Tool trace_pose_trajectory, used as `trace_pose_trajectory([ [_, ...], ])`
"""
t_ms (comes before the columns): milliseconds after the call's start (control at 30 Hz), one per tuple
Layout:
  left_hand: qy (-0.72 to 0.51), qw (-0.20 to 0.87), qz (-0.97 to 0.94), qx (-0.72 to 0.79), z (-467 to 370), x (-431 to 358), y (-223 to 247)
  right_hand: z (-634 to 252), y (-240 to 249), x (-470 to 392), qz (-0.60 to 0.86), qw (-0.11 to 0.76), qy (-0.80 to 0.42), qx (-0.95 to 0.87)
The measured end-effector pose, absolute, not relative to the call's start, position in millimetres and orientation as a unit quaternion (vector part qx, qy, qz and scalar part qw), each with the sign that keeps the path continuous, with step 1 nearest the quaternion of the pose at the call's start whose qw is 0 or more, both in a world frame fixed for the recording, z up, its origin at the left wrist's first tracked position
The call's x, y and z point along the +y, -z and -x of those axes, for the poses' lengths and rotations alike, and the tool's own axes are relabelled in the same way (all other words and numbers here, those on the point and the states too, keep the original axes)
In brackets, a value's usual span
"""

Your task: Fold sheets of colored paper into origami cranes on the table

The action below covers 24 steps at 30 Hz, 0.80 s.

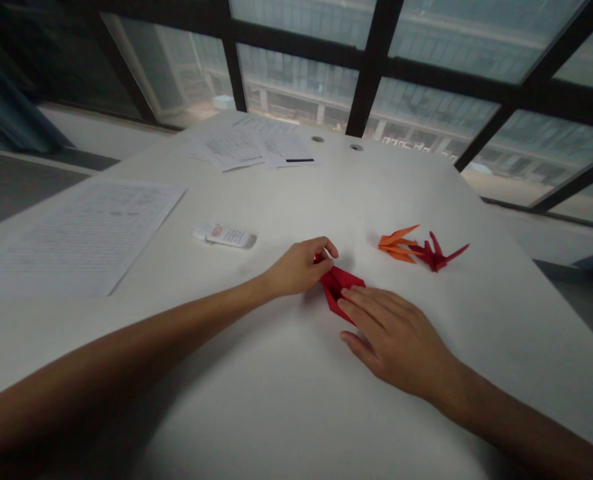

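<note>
A partly folded piece of red paper [331,293] lies on the white table [276,400], between my two hands. My left hand [302,267] pinches its upper left corner between thumb and fingers. Stretched over its right part is my right hand [393,333], its fingers flat and close together on the paper and its thumb apart on the near side. To the right, an orange folded paper piece [390,242] touches a dark red paper crane [435,258].
A white bottle-like item with printing [229,235] lies left of my hands. Printed sheets [86,233] cover the table's left side, and more papers [246,145] lie at the far edge. Two round cable holes [356,147] sit near the windows.
</note>
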<state>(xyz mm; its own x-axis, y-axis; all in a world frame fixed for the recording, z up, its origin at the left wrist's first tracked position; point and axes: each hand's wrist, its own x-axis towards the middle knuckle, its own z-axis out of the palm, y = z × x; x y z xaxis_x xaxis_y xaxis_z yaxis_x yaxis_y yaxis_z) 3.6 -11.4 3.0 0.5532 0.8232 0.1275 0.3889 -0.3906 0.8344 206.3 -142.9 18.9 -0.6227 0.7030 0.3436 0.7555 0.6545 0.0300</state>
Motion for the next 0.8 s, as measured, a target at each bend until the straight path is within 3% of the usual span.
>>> trace_pose_trajectory([
  [167,-0.258,0.452,-0.789,0.326,-1.6,-11.3,-8.2,-201.3,13.6,-141.3,0.429,0.203,0.079,-0.877],
  [433,-0.228,0.474,-0.804,0.276,1.5,-8.5,-6.4,-205.3,18.8,-139.2,0.48,0.27,0.021,-0.834],
  [800,-0.301,0.439,-0.773,0.347,-7.2,-15.2,8.2,-199.7,21.1,-144.7,0.471,0.259,0.076,-0.84],
])
